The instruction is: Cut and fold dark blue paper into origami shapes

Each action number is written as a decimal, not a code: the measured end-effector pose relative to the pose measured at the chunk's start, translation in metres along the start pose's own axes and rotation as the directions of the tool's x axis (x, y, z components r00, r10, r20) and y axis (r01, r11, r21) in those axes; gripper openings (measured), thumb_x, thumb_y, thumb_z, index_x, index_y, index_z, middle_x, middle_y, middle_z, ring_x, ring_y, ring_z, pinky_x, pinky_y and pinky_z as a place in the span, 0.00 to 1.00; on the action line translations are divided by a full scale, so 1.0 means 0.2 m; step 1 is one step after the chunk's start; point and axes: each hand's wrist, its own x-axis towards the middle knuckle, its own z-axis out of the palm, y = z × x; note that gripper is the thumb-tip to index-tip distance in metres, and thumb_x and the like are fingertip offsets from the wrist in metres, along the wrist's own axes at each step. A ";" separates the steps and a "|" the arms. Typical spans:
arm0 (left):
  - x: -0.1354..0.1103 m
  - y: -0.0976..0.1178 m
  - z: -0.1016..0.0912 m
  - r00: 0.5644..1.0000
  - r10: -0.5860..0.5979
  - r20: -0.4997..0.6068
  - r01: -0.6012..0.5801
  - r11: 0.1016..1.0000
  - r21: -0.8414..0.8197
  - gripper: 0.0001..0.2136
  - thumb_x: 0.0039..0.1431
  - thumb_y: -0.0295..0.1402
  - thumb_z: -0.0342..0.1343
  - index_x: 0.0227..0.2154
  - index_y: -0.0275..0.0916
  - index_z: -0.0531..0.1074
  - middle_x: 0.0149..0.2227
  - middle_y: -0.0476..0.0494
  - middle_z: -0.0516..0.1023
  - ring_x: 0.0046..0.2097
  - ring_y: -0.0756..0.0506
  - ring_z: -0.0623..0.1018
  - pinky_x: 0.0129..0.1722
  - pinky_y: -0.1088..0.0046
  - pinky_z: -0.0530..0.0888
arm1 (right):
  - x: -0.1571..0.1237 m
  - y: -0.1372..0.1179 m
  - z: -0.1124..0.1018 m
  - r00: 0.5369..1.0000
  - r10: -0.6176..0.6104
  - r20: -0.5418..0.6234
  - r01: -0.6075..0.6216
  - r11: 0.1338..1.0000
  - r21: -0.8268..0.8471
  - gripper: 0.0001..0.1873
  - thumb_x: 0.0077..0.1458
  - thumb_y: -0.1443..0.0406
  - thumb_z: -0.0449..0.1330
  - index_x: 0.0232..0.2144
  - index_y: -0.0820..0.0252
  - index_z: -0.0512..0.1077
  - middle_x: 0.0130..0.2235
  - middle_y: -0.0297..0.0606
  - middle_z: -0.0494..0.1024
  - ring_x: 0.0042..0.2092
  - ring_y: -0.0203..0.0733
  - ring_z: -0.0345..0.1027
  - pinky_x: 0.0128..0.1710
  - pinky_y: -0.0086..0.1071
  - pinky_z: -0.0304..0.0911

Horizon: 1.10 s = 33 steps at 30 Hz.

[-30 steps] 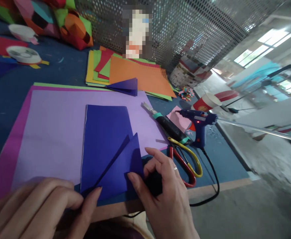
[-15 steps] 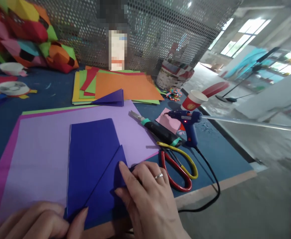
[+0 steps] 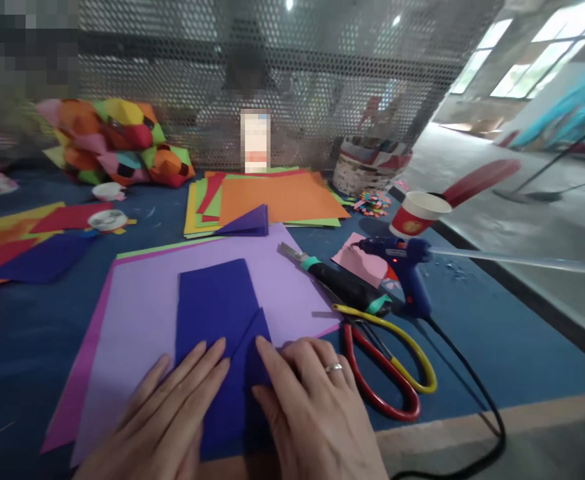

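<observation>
A dark blue sheet of paper (image 3: pixel 215 300) lies on top of light purple paper (image 3: pixel 140 303), with a diagonal folded flap at its lower right. My left hand (image 3: pixel 165 407) rests flat across the sheet's left and middle part, fingers stretched out and close to the fold line. At the right edge, my right hand (image 3: pixel 317 400), wearing a ring, grips the flap with index finger and thumb; its other fingers are curled. The sheet's lower left is covered by my left hand. Beside my right hand lie scissors (image 3: pixel 380 403) with one red and one yellow handle.
A black utility knife (image 3: pixel 345 283) and a blue glue gun (image 3: pixel 412 283) with a lit red light and cord lie right. Behind are stacked coloured papers (image 3: pixel 277 197), a paper cup (image 3: pixel 419 212) and a woven basket (image 3: pixel 370 167). Colourful paper shapes (image 3: pixel 122 143) stand back left.
My left hand has moved from the sheet's lower left corner up onto the sheet and flattened. The right hand stays at the flap. The view has shifted, showing more of the table's left side.
</observation>
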 end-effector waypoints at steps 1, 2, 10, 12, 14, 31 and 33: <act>0.02 0.02 -0.02 1.000 0.015 -0.015 -0.015 1.000 0.021 0.31 0.67 0.20 0.46 0.72 0.38 0.61 0.71 0.45 0.70 0.71 0.48 0.69 0.75 0.71 0.57 | -0.01 0.01 0.00 1.000 -0.002 0.013 0.002 1.000 -0.010 0.22 0.78 0.59 0.46 0.62 0.61 0.73 0.43 0.44 0.82 0.44 0.51 0.74 0.42 0.42 0.69; 0.04 0.03 -0.04 0.999 0.040 -0.020 -0.039 0.998 0.044 0.31 0.67 0.20 0.45 0.72 0.36 0.61 0.71 0.45 0.70 0.72 0.48 0.68 0.75 0.70 0.56 | -0.01 0.01 0.00 1.000 -0.008 0.005 0.008 1.000 -0.015 0.23 0.77 0.59 0.47 0.63 0.64 0.71 0.44 0.46 0.82 0.45 0.51 0.74 0.43 0.42 0.70; 0.13 0.12 -0.13 0.998 -0.003 0.069 -0.006 0.991 0.133 0.29 0.64 0.18 0.46 0.68 0.32 0.65 0.68 0.42 0.74 0.72 0.48 0.69 0.73 0.65 0.63 | 0.00 0.05 0.03 0.994 -0.066 -0.087 0.069 0.997 0.030 0.17 0.73 0.62 0.57 0.57 0.66 0.73 0.42 0.43 0.82 0.44 0.50 0.72 0.46 0.40 0.70; 0.13 0.13 -0.13 0.997 -0.019 0.071 0.010 0.992 0.126 0.30 0.63 0.18 0.46 0.69 0.32 0.65 0.69 0.42 0.73 0.72 0.48 0.69 0.73 0.65 0.64 | 0.00 0.05 0.03 0.994 -0.072 -0.085 0.074 0.997 0.023 0.16 0.73 0.62 0.57 0.56 0.66 0.74 0.42 0.43 0.82 0.44 0.50 0.72 0.45 0.40 0.71; 0.13 0.13 -0.14 0.997 -0.021 0.072 0.013 0.994 0.112 0.31 0.62 0.17 0.46 0.69 0.32 0.64 0.68 0.42 0.73 0.71 0.47 0.69 0.72 0.65 0.65 | 0.01 0.05 0.03 0.994 -0.078 -0.075 0.079 0.997 0.018 0.15 0.73 0.62 0.57 0.55 0.66 0.75 0.41 0.43 0.82 0.43 0.50 0.72 0.44 0.40 0.71; 0.15 0.08 -0.14 0.992 0.081 0.101 -0.099 0.977 0.191 0.29 0.65 0.22 0.44 0.69 0.36 0.66 0.67 0.44 0.76 0.67 0.44 0.76 0.64 0.66 0.75 | 0.04 0.01 -0.01 0.993 -0.077 -0.092 0.074 0.996 -0.040 0.19 0.76 0.65 0.50 0.51 0.69 0.79 0.37 0.46 0.82 0.39 0.50 0.75 0.40 0.42 0.75; 0.17 0.09 -0.13 0.996 0.048 0.080 -0.062 0.980 0.188 0.26 0.70 0.25 0.44 0.67 0.41 0.68 0.62 0.45 0.81 0.61 0.43 0.81 0.58 0.64 0.81 | 0.04 0.00 -0.01 0.994 -0.066 -0.083 0.063 0.997 -0.041 0.19 0.75 0.65 0.50 0.51 0.68 0.79 0.37 0.46 0.82 0.40 0.51 0.75 0.40 0.42 0.75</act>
